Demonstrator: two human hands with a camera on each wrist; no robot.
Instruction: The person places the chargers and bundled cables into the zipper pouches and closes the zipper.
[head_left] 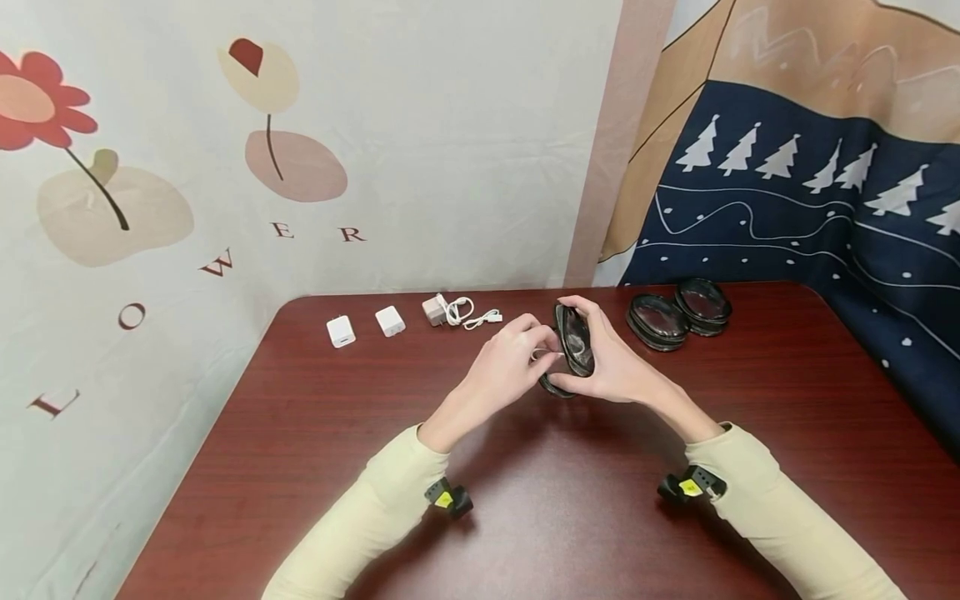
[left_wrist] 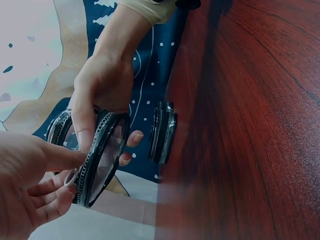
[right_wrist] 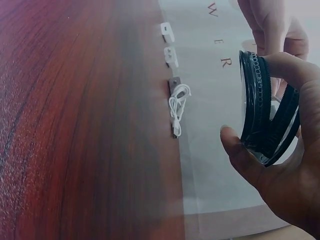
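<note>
My right hand (head_left: 611, 362) grips a small oval black-edged zip pouch (head_left: 576, 340) with clear sides, above the table. The pouch (right_wrist: 256, 100) is unzipped and its two halves stand apart in the right wrist view. At its opening, my left hand (head_left: 513, 358) pinches a thin white cable (left_wrist: 71, 178), of which only a short loop shows. The left fingers reach to the pouch's zipper edge in the left wrist view. What lies inside the pouch is mostly hidden by the hands.
On the brown table (head_left: 540, 517), two more oval pouches, one (head_left: 657, 321) beside the other (head_left: 702, 306), lie at the back right. Two white charger plugs (head_left: 341, 332) (head_left: 390, 321) and a plug with a bundled white cable (head_left: 459, 312) lie along the back edge.
</note>
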